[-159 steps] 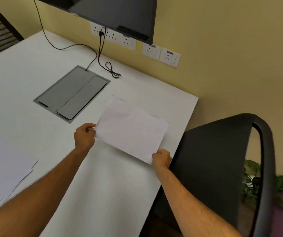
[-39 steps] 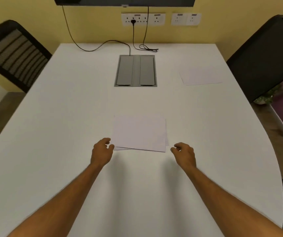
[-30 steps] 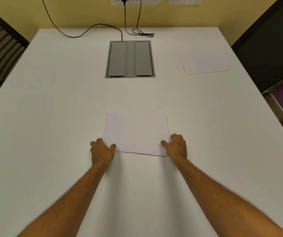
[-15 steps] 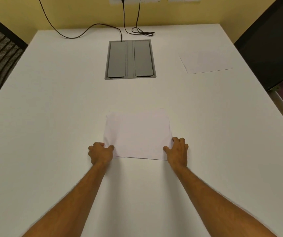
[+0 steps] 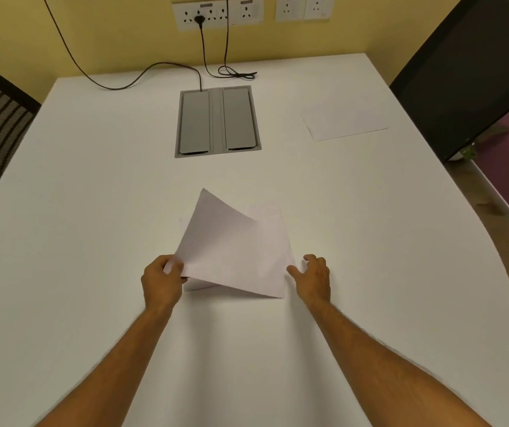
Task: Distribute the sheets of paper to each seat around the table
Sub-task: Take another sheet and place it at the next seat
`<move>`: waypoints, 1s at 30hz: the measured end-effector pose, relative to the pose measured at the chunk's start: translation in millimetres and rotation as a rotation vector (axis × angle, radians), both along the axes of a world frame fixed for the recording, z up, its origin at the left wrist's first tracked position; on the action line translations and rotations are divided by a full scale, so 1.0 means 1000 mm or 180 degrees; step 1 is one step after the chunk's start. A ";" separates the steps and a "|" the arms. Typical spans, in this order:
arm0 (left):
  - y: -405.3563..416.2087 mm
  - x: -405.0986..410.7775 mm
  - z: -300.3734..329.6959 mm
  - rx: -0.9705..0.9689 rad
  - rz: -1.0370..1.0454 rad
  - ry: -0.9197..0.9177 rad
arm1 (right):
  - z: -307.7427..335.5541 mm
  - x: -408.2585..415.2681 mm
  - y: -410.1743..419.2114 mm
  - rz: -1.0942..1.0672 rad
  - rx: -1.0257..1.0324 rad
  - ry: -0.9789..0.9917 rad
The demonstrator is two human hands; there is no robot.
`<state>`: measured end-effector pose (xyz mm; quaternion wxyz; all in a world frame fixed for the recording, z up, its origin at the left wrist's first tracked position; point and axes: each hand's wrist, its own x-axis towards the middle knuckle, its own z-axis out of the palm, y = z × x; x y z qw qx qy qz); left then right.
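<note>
From the head view, your left hand (image 5: 161, 283) pinches the near-left corner of the top sheet (image 5: 231, 248), lifting that side off the small paper stack (image 5: 273, 217) on the white table (image 5: 93, 211), while your right hand (image 5: 313, 277) rests open, fingers spread, at the stack's near-right edge. Another single sheet (image 5: 344, 121) lies flat far right, near the black chair (image 5: 468, 72), right of the grey cable box (image 5: 217, 121)

two bare forearms reach in from the bottom edge, no sleeves in view — nothing worn at either wrist, no watch, band or ring to be seen. the left hand (image 5: 162, 280) and the right hand (image 5: 313, 277) are ungloved — fine hair shows along both forearms.
</note>
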<state>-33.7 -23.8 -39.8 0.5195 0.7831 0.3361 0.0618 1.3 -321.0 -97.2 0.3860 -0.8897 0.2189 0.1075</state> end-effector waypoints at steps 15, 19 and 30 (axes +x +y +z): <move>-0.111 -0.032 0.030 -0.1132 -0.0707 0.0187 | 0.067 -0.060 -0.143 -0.1593 0.1801 0.0024; -0.163 -0.043 0.008 -0.1063 -0.1142 0.0394 | 0.065 -0.103 -0.204 -0.2015 0.1679 -0.0039; -0.248 -0.067 -0.033 -0.0056 -0.1747 0.0752 | 0.025 -0.167 -0.270 -0.2441 0.1175 0.0111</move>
